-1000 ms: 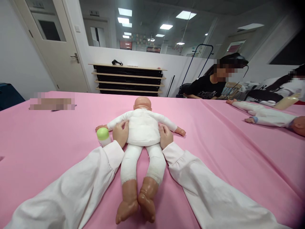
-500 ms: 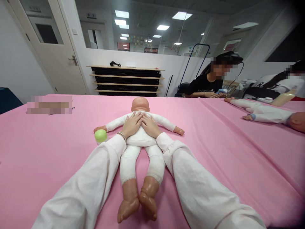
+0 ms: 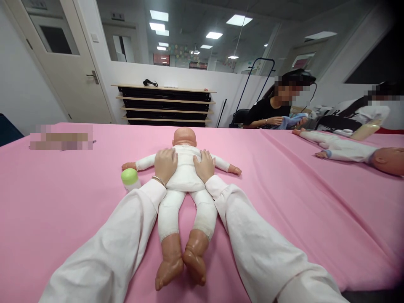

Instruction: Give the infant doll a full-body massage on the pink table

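A baby doll (image 3: 185,170) in a white suit lies on the pink-covered table (image 3: 265,202), its head at the far end and its brown feet towards me. Along the left side of its torso lies my left hand (image 3: 166,165), fingers stretched forward and a beaded bracelet at the wrist. My right hand (image 3: 204,165) rests against the right side of the torso, fingers also extended. The middle of the torso shows between my two hands. A small bottle with a green lid (image 3: 129,177) stands left of my left wrist, near the doll's hand.
A blurred, pixelated object (image 3: 63,141) lies at the table's far left. Another doll (image 3: 350,147) in white lies at the right. Beyond the table, a person in black (image 3: 269,113) handles blue cloth, with another person (image 3: 362,111) farther right. A low shelf (image 3: 164,103) stands behind.
My hands have moved apart, from close together on the doll's upper torso outward to its two sides. The person in black has raised the blue cloth.
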`<state>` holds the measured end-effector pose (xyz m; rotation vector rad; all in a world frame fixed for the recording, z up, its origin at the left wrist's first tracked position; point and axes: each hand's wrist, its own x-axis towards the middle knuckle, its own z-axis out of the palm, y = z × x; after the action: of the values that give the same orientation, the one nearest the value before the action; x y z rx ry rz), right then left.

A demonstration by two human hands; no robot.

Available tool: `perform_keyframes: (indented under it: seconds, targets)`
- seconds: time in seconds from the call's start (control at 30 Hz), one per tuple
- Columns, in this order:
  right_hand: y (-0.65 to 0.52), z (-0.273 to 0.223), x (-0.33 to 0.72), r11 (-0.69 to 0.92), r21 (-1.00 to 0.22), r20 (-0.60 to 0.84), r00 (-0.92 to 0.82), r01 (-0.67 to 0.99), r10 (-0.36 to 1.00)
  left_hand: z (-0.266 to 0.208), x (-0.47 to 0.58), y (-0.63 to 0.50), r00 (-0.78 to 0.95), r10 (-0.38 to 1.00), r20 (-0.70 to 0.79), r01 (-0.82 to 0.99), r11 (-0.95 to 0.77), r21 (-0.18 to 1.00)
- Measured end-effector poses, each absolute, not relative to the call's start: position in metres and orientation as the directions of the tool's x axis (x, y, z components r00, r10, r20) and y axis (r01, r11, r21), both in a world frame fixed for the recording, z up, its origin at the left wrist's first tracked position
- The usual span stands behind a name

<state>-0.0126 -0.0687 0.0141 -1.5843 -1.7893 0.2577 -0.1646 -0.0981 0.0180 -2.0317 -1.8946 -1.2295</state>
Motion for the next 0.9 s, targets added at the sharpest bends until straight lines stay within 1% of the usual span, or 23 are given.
perform_keyframes:
  seconds: [0.03, 0.07, 0.1, 0.13, 0.2, 0.3, 0.4, 0.47, 0.53, 0.63, 0.7, 0.73, 0.77, 0.83, 0.9]
  targets:
    - [-0.069, 0.014, -0.012, 0.254, -0.564, 0.389, -0.018, 0.786, 0.921, 0.021, -0.162, -0.100, 0.043, 0.766, 0.641, 0.860, -0.355, 0.367]
    - [-0.069, 0.014, -0.012, 0.275, -0.555, 0.383, -0.053, 0.785, 0.922, 0.024, -0.159, -0.102, 0.191, 0.737, 0.648, 0.817, -0.485, 0.312]
    - [-0.068, 0.014, -0.011, 0.286, -0.555, 0.365, -0.079, 0.781, 0.927, 0.027, -0.157, -0.104, 0.317, 0.707, 0.632, 0.759, -0.589, 0.278]
    - [-0.067, 0.013, -0.010, 0.289, -0.561, 0.346, -0.097, 0.776, 0.933, 0.029, -0.154, -0.105, 0.407, 0.684, 0.606, 0.707, -0.656, 0.265]
    - [-0.064, 0.011, -0.009, 0.291, -0.573, 0.323, -0.116, 0.766, 0.939, 0.031, -0.151, -0.105, 0.501, 0.674, 0.543, 0.653, -0.706, 0.275]
    - [-0.060, 0.007, -0.007, 0.301, -0.604, 0.334, -0.109, 0.738, 0.936, 0.032, -0.151, -0.101, 0.531, 0.715, 0.456, 0.668, -0.684, 0.294]
    - [-0.059, 0.006, -0.008, 0.284, -0.651, 0.329, -0.076, 0.704, 0.941, 0.030, -0.153, -0.096, 0.486, 0.778, 0.399, 0.736, -0.610, 0.293]
    - [-0.060, 0.007, -0.009, 0.275, -0.648, 0.319, -0.075, 0.711, 0.945, 0.029, -0.155, -0.095, 0.413, 0.828, 0.379, 0.792, -0.532, 0.299]
    - [-0.062, 0.009, -0.010, 0.272, -0.625, 0.316, -0.081, 0.732, 0.945, 0.027, -0.158, -0.093, 0.306, 0.879, 0.367, 0.836, -0.432, 0.337]
    - [-0.066, 0.014, -0.011, 0.261, -0.600, 0.311, -0.080, 0.756, 0.947, 0.021, -0.163, -0.090, 0.069, 0.933, 0.354, 0.855, -0.238, 0.461]
    - [-0.071, 0.019, -0.012, 0.263, -0.588, 0.327, -0.073, 0.765, 0.942, 0.014, -0.168, -0.087, -0.099, 0.936, 0.337, 0.819, -0.116, 0.562]
    - [-0.075, 0.022, -0.013, 0.295, -0.570, 0.356, -0.093, 0.767, 0.930, 0.010, -0.170, -0.085, -0.156, 0.932, 0.327, 0.794, -0.078, 0.602]
    - [-0.079, 0.025, -0.015, 0.362, -0.538, 0.390, -0.156, 0.761, 0.907, 0.007, -0.173, -0.083, -0.188, 0.929, 0.319, 0.774, -0.060, 0.631]
    - [-0.088, 0.033, -0.019, 0.583, -0.435, 0.419, -0.419, 0.686, 0.805, 0.001, -0.177, -0.081, -0.199, 0.927, 0.317, 0.751, -0.063, 0.657]
    - [-0.098, 0.042, -0.023, 0.769, -0.358, 0.359, -0.683, 0.529, 0.636, -0.003, -0.181, -0.079, -0.184, 0.928, 0.323, 0.742, -0.084, 0.665]
